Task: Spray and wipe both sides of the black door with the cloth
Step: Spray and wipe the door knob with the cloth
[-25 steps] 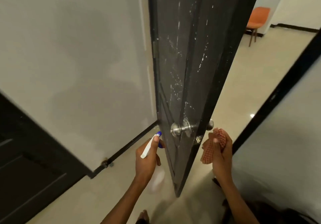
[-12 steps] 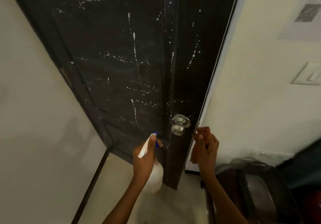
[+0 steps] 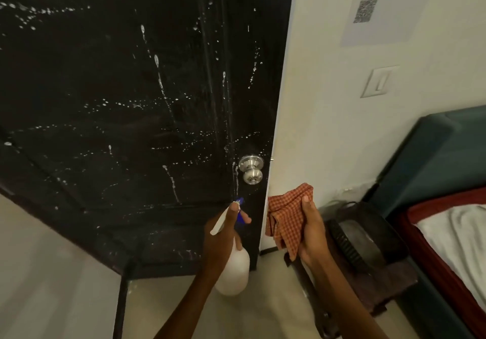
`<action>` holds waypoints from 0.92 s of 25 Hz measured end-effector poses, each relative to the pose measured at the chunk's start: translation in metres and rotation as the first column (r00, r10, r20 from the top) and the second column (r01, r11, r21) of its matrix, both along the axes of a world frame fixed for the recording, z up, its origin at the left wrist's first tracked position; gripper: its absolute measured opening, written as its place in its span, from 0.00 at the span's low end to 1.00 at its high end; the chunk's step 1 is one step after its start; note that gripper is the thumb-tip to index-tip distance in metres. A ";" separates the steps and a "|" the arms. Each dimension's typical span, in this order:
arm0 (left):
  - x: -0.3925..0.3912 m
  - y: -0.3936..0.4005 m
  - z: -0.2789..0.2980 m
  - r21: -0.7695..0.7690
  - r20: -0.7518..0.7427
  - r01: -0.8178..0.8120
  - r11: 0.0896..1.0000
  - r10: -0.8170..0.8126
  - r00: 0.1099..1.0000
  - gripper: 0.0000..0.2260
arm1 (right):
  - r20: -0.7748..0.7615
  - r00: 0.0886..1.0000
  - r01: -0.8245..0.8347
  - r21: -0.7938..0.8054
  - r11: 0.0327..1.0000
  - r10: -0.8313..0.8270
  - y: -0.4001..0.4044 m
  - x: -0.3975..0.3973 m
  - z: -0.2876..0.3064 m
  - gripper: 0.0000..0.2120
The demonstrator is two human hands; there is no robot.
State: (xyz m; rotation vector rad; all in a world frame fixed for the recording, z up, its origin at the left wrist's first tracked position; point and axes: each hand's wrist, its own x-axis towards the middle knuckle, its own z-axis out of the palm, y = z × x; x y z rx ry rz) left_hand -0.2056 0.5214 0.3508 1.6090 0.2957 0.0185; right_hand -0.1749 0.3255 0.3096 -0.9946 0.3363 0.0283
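A paper sheet on the wall bears a QR code (its faint print is unreadable).

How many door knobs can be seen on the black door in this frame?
1. A round silver metal door knob sits near the right edge of the wet, spray-streaked black door, above the white spray bottle. A knob on the far side would be hidden.
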 end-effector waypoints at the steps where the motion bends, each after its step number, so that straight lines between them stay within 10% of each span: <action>1: 0.002 0.000 0.000 -0.020 -0.035 0.041 0.999 -0.041 0.999 0.28 | -0.014 1.000 -0.003 0.018 1.000 0.004 0.002 -0.003 0.000 0.23; 11: -0.018 -0.001 0.028 -0.037 -0.186 0.237 0.971 -0.239 0.953 0.08 | 0.093 0.944 -0.295 -0.193 0.936 0.316 0.009 -0.027 -0.002 0.23; 18: -0.049 -0.004 0.029 0.015 -0.166 0.223 0.975 -0.217 0.962 0.53 | 0.106 0.918 -0.307 -0.421 0.854 0.382 0.015 -0.060 0.013 0.24; 23: -0.078 -0.015 0.034 -0.034 -0.174 0.144 0.989 -0.147 0.974 0.48 | 0.195 0.952 -0.055 -0.648 0.759 0.236 0.022 -0.098 0.001 0.19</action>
